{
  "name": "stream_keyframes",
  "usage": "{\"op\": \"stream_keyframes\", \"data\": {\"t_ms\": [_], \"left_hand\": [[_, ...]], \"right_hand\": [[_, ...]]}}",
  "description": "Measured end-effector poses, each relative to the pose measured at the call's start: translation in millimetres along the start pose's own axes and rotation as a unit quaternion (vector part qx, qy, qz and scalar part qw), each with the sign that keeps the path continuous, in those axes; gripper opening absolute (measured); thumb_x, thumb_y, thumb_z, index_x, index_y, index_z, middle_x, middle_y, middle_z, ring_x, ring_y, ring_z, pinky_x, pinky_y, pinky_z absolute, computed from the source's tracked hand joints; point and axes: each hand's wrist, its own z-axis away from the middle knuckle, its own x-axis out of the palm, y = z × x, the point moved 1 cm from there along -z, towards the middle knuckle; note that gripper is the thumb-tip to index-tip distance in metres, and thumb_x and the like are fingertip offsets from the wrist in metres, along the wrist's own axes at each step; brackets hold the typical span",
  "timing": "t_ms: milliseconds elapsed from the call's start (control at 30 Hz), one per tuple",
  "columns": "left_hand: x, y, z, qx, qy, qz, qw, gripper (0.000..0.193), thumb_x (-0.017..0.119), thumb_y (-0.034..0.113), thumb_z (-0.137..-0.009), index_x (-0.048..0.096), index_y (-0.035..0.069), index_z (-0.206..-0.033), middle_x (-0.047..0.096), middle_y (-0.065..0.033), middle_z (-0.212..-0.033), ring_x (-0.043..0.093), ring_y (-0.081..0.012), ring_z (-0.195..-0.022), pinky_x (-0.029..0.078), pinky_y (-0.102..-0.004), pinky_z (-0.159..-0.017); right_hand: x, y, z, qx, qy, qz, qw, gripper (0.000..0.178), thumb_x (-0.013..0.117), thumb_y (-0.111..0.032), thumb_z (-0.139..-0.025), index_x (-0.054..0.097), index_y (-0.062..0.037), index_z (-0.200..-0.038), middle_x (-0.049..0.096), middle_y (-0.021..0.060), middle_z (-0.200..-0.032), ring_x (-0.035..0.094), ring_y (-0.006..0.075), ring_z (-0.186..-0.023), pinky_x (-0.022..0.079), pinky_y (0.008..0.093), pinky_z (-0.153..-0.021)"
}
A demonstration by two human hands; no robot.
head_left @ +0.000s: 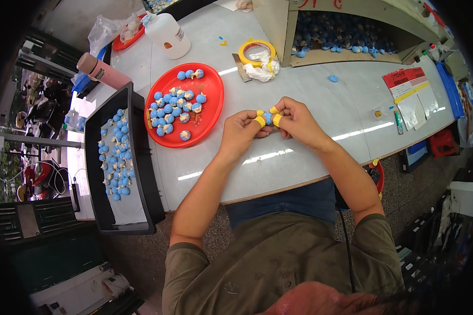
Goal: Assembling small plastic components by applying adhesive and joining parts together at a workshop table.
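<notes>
Over the grey table my left hand and my right hand meet, with yellow wrapping on the thumb and index fingertips. Pinched between them is a small blue piece, mostly covered by my fingers. Both hands are closed on it. To the left of my left hand lies a round red tray with several small blue-and-cream ball-shaped pieces on it. Further left, a black rectangular tray holds more of these blue pieces on a pale sheet.
Behind the red tray stand a white plastic jug and a pink bottle. A yellow tape roll with crumpled white tissue lies ahead. Many blue pieces fill an open bin at the far right. Printed cards lie at right.
</notes>
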Motion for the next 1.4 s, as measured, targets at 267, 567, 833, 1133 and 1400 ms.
{"op": "stream_keyframes", "data": {"t_ms": [267, 567, 833, 1133, 1400], "left_hand": [[-1, -1, 0, 0.01, -0.021, -0.004, 1.0, 0.024, 0.059, 0.003, -0.09, 0.057, -0.009, -0.11, 0.067, -0.0157, -0.097, 0.069, -0.0194, -0.085, 0.057, -0.025, -0.073], [-2, -6, -1, 0.02, -0.032, 0.003, 0.999, 0.025, 0.057, 0.0, -0.088, 0.057, -0.011, -0.11, 0.067, -0.0154, -0.098, 0.069, -0.0191, -0.086, 0.057, -0.025, -0.074], [7, -7, 3, 0.043, 0.001, -0.025, 0.999, 0.02, 0.056, 0.0, -0.089, 0.056, -0.012, -0.105, 0.066, -0.0159, -0.094, 0.069, -0.018, -0.081, 0.057, -0.0247, -0.072], [7, -9, 1, 0.044, 0.003, -0.036, 0.998, 0.019, 0.056, 0.0, -0.089, 0.056, -0.011, -0.105, 0.066, -0.016, -0.094, 0.069, -0.0174, -0.08, 0.057, -0.0241, -0.071], [2, -8, -1, 0.032, -0.005, -0.015, 0.999, 0.019, 0.057, 0.0, -0.089, 0.057, -0.01, -0.105, 0.066, -0.0161, -0.095, 0.069, -0.0186, -0.08, 0.057, -0.0241, -0.07]], "right_hand": [[-2, 0, 1, -0.005, -0.008, 0.009, 1.0, 0.014, 0.062, -0.01, -0.086, 0.055, -0.0016, -0.096, 0.058, 0.0013, -0.076, 0.051, 0.0048, -0.057, 0.043, 0.0199, -0.05], [-1, 1, 1, -0.004, -0.015, 0.004, 1.0, 0.013, 0.061, -0.005, -0.086, 0.054, -0.0008, -0.096, 0.058, 0.0012, -0.076, 0.053, 0.0048, -0.058, 0.043, 0.02, -0.05], [3, 7, -1, -0.024, -0.008, 0.008, 1.0, 0.008, 0.058, -0.001, -0.086, 0.052, 0.0, -0.092, 0.059, 0.0022, -0.076, 0.052, 0.0043, -0.059, 0.044, 0.0206, -0.051], [3, 12, -2, -0.048, -0.005, 0.024, 0.999, 0.007, 0.056, 0.0, -0.085, 0.052, -0.0006, -0.09, 0.057, 0.001, -0.075, 0.052, 0.0037, -0.06, 0.044, 0.0212, -0.051], [1, 9, -3, -0.02, -0.006, 0.011, 1.0, 0.01, 0.058, -0.004, -0.085, 0.053, -0.0007, -0.093, 0.056, 0.001, -0.073, 0.052, 0.0049, -0.057, 0.043, 0.0208, -0.05]]}}
